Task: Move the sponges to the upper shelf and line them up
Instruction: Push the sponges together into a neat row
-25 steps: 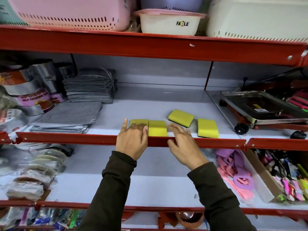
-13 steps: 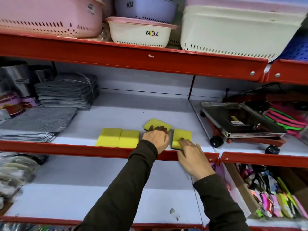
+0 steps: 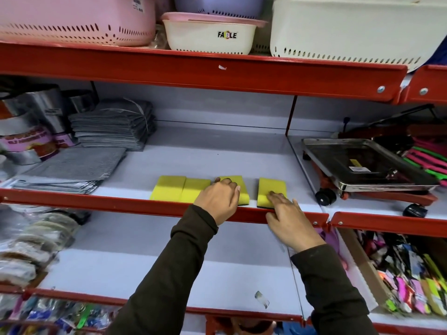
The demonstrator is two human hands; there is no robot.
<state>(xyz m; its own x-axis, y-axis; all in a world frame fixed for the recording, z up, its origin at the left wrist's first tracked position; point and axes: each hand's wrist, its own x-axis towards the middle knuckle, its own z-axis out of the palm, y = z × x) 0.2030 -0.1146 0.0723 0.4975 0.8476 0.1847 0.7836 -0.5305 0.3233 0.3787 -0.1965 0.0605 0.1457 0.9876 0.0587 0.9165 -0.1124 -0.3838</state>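
Four yellow sponges lie in a row at the front of the shelf (image 3: 217,151), just behind its red lip (image 3: 121,201). The first sponge (image 3: 168,191) and second sponge (image 3: 194,192) touch side by side. The left hand (image 3: 219,198) lies palm down on the third sponge (image 3: 238,187), fingers curled over its top and loosely spread, not closed around it; this sponge touches the second. The right hand (image 3: 289,220) rests across the lip with its fingertips (image 3: 274,197) pressed flat on the near edge of the fourth sponge (image 3: 272,189), its grip open, clasping nothing. A bare gap separates the third and fourth sponges.

Behind the row the shelf is clear to the back wall. Grey cloths (image 3: 72,170) lie to the left, a wheeled metal tray (image 3: 362,163) to the right past the divider. Above, a cream basket (image 3: 210,33) reads "FABLE".
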